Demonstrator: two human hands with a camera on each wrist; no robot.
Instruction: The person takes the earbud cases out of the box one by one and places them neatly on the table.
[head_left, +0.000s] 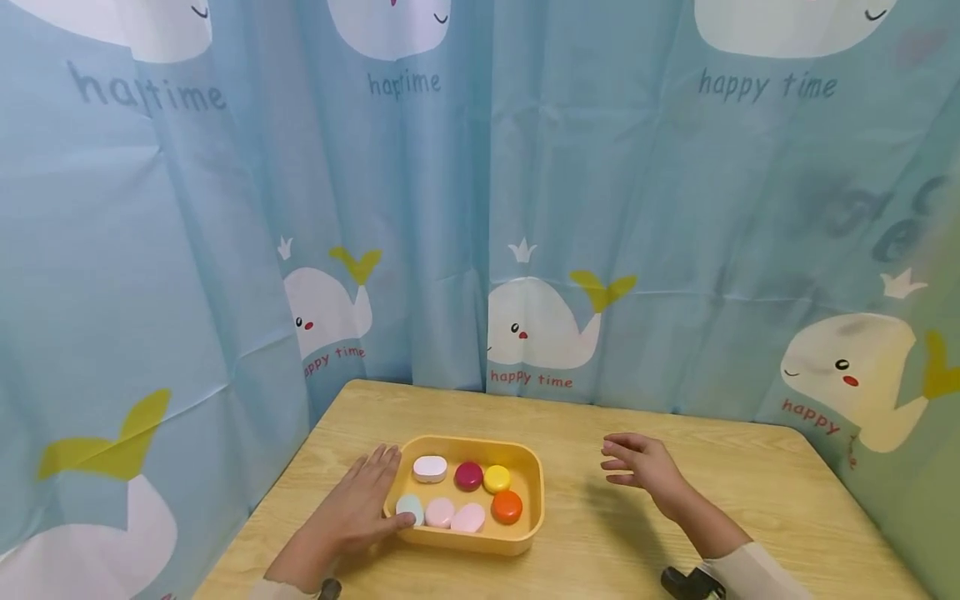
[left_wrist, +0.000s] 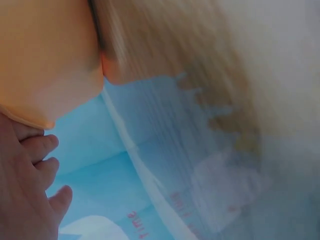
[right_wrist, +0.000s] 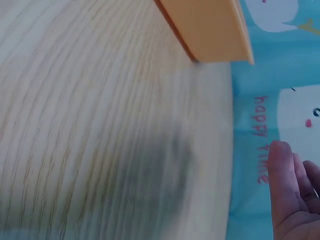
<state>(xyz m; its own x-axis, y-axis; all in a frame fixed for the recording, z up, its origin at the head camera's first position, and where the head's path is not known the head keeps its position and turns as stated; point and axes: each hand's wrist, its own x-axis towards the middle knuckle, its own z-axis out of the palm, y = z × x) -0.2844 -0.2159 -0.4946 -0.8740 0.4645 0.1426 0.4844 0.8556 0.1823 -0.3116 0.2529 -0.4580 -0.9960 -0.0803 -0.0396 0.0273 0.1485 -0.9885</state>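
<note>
A shallow yellow-orange tray (head_left: 536, 517) sits on the wooden table with several smooth, rounded pieces inside. Toward its back are a white oblong piece (head_left: 430, 468), a dark red round one (head_left: 468, 476) and a yellow round one (head_left: 497, 479). An orange piece (head_left: 507, 507) lies at the right. Along the front side are a pale mint oval (head_left: 410, 508), a pink round piece (head_left: 439, 512) and a pink oval (head_left: 468, 517). My left hand (head_left: 360, 504) lies against the tray's left side, fingers extended, thumb over the front-left rim. Over the table to the right, my right hand (head_left: 648, 471) hovers with relaxed fingers, holding nothing.
The light wooden table (head_left: 600, 550) has rounded back corners. A blue curtain (head_left: 637, 183) printed with whales hangs behind it and along its left side. Black straps (head_left: 693, 583) show at the wrists near the front.
</note>
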